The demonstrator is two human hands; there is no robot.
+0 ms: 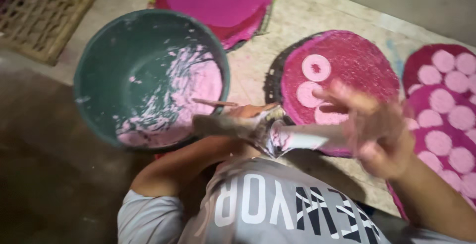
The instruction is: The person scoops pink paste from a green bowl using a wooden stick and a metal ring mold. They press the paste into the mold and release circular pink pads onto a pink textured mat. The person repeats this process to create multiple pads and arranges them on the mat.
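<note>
so the person sits low on the floor [307,11] with a big green basin [124,75] right in front, tipped a bit toward them so the pink batter [193,95] pools on the near side where it's easy to reach. a thin stick [214,103] lies across that pool.

left hand [250,112] is closed around a grey, batter-smeared cone-shaped piping bag [243,127], held sideways just over the basin's near rim, probably so drips fall back in. the right hand [369,127] is blurred, fingers loosely spread, apart from the left, and seems to touch the bag's pale end [307,137]; can't tell if it really grips it.

just right of the basin sits a round pink mat [347,65] with a few pale pink rings [316,68] on its near edge, close enough to squeeze onto without stretching. further right, another mat [441,120] is packed with pale pink discs, laid out in rows so none touch. behind the basin is a stack of bare pink mats [218,1], and a woven tray [44,11] is off at the far left corner.
</note>
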